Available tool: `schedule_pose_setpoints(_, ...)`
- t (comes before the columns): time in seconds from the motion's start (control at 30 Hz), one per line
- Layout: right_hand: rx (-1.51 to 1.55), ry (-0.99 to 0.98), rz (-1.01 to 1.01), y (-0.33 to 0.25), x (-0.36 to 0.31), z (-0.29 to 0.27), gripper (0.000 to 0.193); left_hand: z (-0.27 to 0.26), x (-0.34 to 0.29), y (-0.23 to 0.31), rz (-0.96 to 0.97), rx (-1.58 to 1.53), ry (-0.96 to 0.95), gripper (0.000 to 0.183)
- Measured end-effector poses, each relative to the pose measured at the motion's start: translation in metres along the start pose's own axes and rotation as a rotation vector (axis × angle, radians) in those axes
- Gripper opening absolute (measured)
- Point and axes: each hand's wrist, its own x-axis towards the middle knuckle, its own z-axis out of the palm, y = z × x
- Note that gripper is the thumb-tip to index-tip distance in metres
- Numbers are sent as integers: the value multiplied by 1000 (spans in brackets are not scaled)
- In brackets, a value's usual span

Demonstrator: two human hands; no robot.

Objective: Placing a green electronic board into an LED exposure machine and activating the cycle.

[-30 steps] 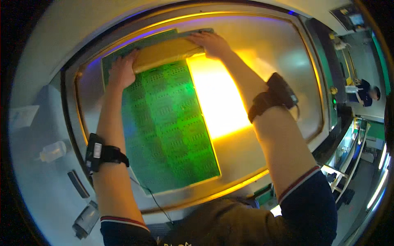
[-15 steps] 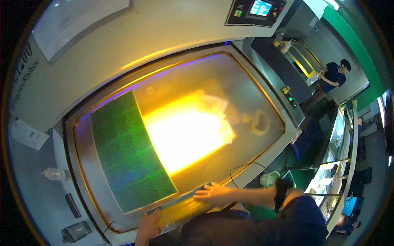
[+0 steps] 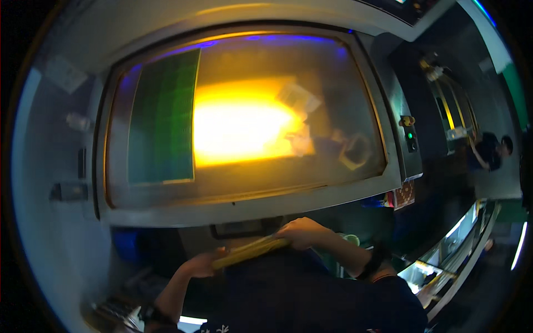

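Note:
A flat yellow panel (image 3: 251,253), seen almost edge-on, spans the space between my two hands close to my body. My left hand (image 3: 203,264) is closed round its left end. Higher up, my right hand (image 3: 304,232) grips the right end, fingers curled over it. What the panel's face looks like is hidden by the tilt. Beyond the hands lies the wide machine bed (image 3: 261,207) with a glossy, light-reflecting cover. A green circuit-board panel (image 3: 162,122) rests on the bed's left part, apart from both hands.
Bright yellow light (image 3: 239,127) glares at the bed's middle. A control box (image 3: 410,136) with a green light sits at its right edge. A bottle (image 3: 78,121) and a dark box (image 3: 71,192) stand on the left. A co-worker (image 3: 490,152) works at the far right.
Both hands have drawn back from the bed's front edge toward my body with the yellow panel, which is now tilted more edge-on. The view has turned, and the room looks darker.

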Motion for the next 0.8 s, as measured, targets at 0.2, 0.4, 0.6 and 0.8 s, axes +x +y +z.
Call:
schedule_pose_setpoints(0.2,-69,684,135,52,-41,85,41,64,128,-3,-182,325,579,71)
schedule_pose_setpoints(0.4,153,744,388,102,-121,136,42,41,220,-59,-252,319,877,64)
schedule_pose_setpoints(0.6,262,940,637,167,-178,146,35,41,230,-68,-291,164,936,62)
schedule_pose_setpoints(0.8,-17,1352,783,281,-242,48,30,58,244,-94,-206,-197,979,60)
